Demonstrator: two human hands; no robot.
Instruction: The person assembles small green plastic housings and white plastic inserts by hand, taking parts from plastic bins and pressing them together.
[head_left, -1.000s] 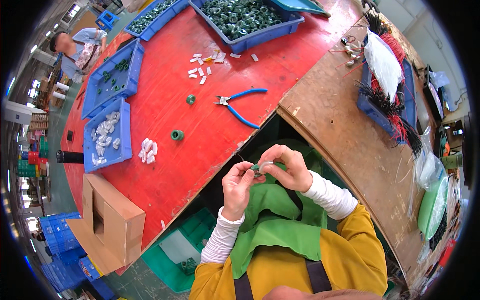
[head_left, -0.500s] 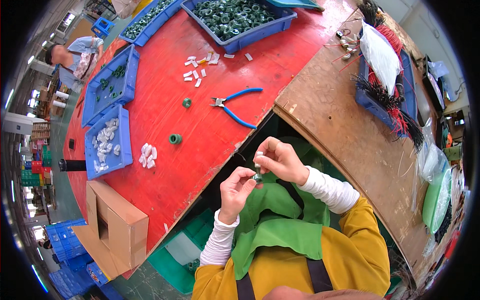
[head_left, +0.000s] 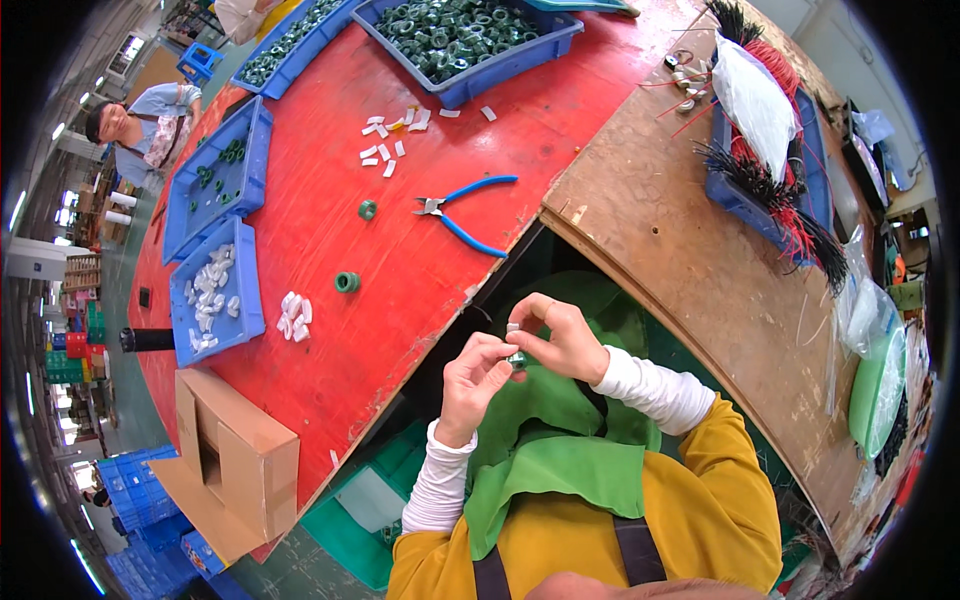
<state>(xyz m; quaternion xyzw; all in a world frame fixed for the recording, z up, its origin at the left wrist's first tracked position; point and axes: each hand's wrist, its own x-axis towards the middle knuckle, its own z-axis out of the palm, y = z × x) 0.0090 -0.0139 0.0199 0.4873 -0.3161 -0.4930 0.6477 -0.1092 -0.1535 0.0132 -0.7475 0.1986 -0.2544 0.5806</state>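
Observation:
Over my lap, just off the edge of the red table, my left hand (head_left: 473, 385) pinches a small green ring (head_left: 516, 361) between thumb and fingers. My right hand (head_left: 562, 342) is closed on a small white piece (head_left: 513, 327) right above the ring. The fingers partly cover both, so I cannot tell whether they touch. On the table beyond lie two loose green rings, a nearer one (head_left: 347, 282) and a farther one (head_left: 367, 210). Blue-handled pliers (head_left: 468, 216) rest with jaws apart near the table's edge. A small pile of white pieces (head_left: 294, 318) lies to the left.
More white pieces (head_left: 388, 152) are scattered farther back. Blue trays hold green rings (head_left: 455, 40) and white pieces (head_left: 210, 285). A cardboard box (head_left: 240, 455) stands at the left. On the brown table (head_left: 640, 220), a blue bin (head_left: 725, 195) holds wires. A person (head_left: 150, 125) is at far left.
My right hand has come down slightly toward my left, bringing the white piece closer to the green ring. My left hand keeps its grip. The view has shifted a little.

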